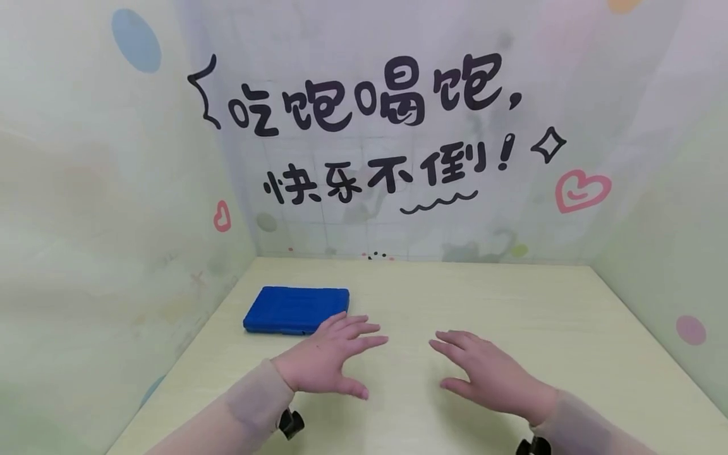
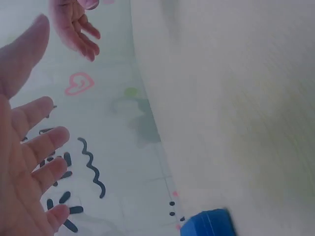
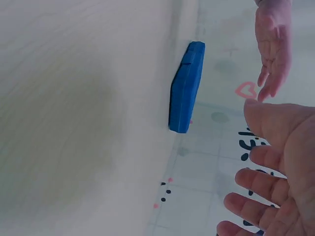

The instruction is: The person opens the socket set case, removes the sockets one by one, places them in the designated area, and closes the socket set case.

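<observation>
At the left, a flat blue case point(image 1: 292, 308) lies on the pale bench point(image 1: 512, 297), before a back wall point(image 1: 341, 145) printed with black Chinese lettering. Next, the left hand point(image 1: 330, 357) hovers above the bench, near the case's right end but apart from it, fingers spread; farther right, the right hand point(image 1: 495, 376) is likewise raised, its fingers extended and thumb held away.

Soft shadows point(image 1: 469, 418) mark the bright table point(image 1: 483, 294); both wrist views look hazy.
</observation>
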Action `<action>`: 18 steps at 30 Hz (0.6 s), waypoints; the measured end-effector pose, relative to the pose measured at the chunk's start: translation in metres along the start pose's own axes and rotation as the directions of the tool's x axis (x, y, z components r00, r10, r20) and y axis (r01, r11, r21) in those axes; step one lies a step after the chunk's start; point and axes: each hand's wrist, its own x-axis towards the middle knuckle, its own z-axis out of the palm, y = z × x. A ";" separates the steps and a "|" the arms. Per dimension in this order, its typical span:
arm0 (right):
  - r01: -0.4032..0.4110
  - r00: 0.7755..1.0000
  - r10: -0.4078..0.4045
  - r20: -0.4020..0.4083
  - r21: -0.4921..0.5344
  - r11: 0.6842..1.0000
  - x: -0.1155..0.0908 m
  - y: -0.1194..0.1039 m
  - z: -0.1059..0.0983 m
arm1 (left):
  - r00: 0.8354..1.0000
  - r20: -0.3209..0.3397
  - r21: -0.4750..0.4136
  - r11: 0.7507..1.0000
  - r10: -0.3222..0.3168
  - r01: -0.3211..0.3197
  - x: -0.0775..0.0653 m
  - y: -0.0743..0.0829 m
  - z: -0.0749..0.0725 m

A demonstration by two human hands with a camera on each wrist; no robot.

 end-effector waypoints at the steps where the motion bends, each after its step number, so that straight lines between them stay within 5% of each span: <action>1: -0.047 0.999 0.047 0.004 0.040 0.998 0.004 -0.002 0.003 | 0.999 -0.023 -0.029 0.999 -0.028 0.027 -0.001 -0.003 0.001; 6: -0.244 0.970 0.237 0.058 0.232 0.942 0.027 -0.013 0.023 | 0.967 -0.105 -0.210 0.956 -0.231 0.206 -0.010 -0.029 0.009; 12: -0.373 0.927 0.354 0.122 0.403 0.836 0.061 -0.020 0.050 | 0.856 -0.124 -0.369 0.824 -0.502 0.430 -0.028 -0.070 0.022; 18: -0.440 0.895 0.410 0.174 0.488 0.753 0.091 -0.028 0.070 | 0.772 -0.113 -0.468 0.719 -0.626 0.515 -0.047 -0.107 0.033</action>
